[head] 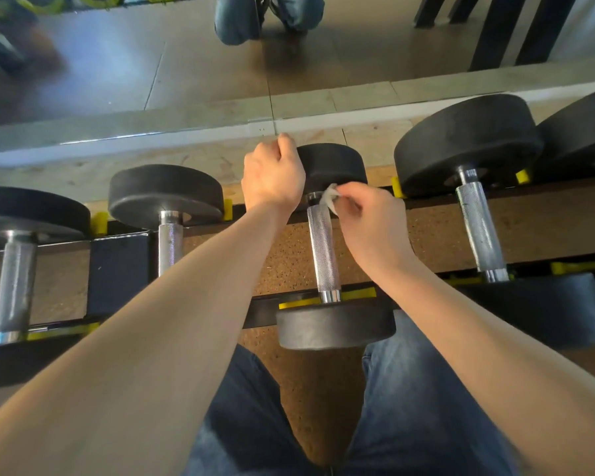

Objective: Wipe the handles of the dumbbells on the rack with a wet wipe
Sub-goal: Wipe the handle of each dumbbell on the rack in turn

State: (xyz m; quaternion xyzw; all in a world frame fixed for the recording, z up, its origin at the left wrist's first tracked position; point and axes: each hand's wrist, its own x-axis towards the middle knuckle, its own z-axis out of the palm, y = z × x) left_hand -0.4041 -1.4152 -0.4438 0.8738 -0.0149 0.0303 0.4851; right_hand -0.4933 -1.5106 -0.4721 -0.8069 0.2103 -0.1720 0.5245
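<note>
A small black dumbbell lies across the rack in the middle, its knurled chrome handle (323, 255) running away from me. My left hand (272, 173) grips the left rim of its far head (334, 163). My right hand (368, 214) pinches a small crumpled white wet wipe (329, 199) against the far end of the handle, just below that head. The near head (335, 326) sits at the rack's front rail.
More dumbbells lie on the black rack (117, 269) with yellow saddles: two on the left (167, 197), larger ones on the right (468, 142). A mirror (186, 56) stands behind the rack. My knees in jeans are below.
</note>
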